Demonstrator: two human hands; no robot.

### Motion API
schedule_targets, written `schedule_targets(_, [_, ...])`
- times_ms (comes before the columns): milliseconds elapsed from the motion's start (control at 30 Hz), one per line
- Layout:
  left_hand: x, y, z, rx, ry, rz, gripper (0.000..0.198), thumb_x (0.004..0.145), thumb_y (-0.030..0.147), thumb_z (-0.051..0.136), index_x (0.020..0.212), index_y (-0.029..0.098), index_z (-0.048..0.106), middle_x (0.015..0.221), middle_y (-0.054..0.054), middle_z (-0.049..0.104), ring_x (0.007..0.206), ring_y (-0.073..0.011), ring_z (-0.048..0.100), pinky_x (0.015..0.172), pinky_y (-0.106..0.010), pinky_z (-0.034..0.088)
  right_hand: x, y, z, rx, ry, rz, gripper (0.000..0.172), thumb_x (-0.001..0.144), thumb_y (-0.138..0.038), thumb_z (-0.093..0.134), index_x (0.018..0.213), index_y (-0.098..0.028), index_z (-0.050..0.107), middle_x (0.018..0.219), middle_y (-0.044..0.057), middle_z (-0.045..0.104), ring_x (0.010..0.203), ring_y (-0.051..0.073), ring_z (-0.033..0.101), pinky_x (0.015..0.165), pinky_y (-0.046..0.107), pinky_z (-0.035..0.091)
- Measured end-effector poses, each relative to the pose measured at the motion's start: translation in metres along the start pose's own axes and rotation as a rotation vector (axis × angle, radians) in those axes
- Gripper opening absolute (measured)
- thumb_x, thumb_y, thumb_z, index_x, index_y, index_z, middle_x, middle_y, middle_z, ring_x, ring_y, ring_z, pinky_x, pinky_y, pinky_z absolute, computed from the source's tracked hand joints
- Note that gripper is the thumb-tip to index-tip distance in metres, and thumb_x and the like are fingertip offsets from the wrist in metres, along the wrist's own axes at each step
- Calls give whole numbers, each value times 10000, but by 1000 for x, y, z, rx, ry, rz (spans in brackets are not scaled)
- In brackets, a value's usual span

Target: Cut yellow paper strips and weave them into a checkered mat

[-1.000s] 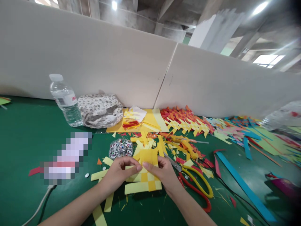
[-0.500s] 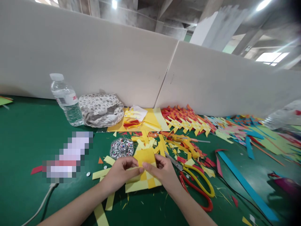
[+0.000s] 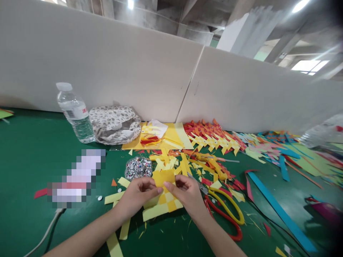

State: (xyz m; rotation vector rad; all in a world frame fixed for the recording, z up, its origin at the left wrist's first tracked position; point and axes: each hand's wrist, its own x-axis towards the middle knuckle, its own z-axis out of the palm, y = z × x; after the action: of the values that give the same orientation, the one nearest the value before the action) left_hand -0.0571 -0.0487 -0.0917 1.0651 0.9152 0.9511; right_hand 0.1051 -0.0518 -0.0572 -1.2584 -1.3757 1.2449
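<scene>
We pinch a checkered yellow woven-paper piece (image 3: 166, 198) between thumb and fingers of both our left hand (image 3: 139, 195) and right hand (image 3: 188, 193), the latter just beside red-and-yellow-handled scissors (image 3: 205, 190).

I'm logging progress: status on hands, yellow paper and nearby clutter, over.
Left hand and right hand gripping woven yellow paper. Scissors close beside right hand. Paper scraps around.

Here we are, my green bench (image 3: 26, 157) littered with paper scraps (image 3: 215, 184): a water bottle (image 3: 77, 121) standing just beside a patterned cloth pouch (image 3: 114, 123), a bag of googly eyes (image 3: 138, 167) near the middle, scissors (image 3: 205, 190) to my right, a blue strip (image 3: 280, 210) further right!
</scene>
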Motion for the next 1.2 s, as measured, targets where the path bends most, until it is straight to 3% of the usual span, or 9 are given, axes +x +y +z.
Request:
schedule_targets(433, [-1, 3, 0, 11, -39, 30, 161, 661, 299, 673, 696, 155, 609, 677, -10, 641, 669, -145, 586, 646, -260, 440, 0, 4, 4, 66, 15, 18, 198, 650, -310, 696, 716, -156, 591, 661, 3, 596, 652, 150, 551, 585, 222, 421])
schedule_targets(667, [1, 2, -1, 48, -61, 39, 169, 681, 305, 656, 748, 153, 629, 730, -20, 657, 661, -130, 582, 615, -231, 429, -2, 9, 5, 0, 49, -18, 180, 669, -307, 678, 710, -168, 571, 681, 4, 598, 670, 164, 567, 592, 231, 440])
schedule_targets(833, [1, 2, -2, 88, -79, 9, 259, 664, 367, 656, 825, 164, 647, 757, -40, 677, 727, -174, 607, 641, -256, 454, -5, 12, 6, -114, 45, -40, 155, 703, -309, 642, 754, -168, 599, 699, 9, 612, 627, 148, 558, 537, 220, 432])
schedule_targets(1067, [-1, 3, -1, 180, -6, 16, 236, 658, 368, 652, 748, 150, 637, 640, -19, 648, 626, -153, 588, 576, -249, 446, 4, 6, -9, -125, 39, -62, 133, 642, -266, 696, 708, -175, 626, 684, 2, 632, 645, 142, 588, 574, 214, 462])
schedule_targets(1200, [0, 3, -1, 168, -33, -9, 229, 648, 360, 663, 748, 156, 636, 640, -16, 646, 625, -148, 588, 581, -249, 449, 5, 4, -12, -146, 47, -70, 113, 647, -274, 689, 667, -171, 645, 647, 5, 646, 607, 133, 593, 552, 207, 466])
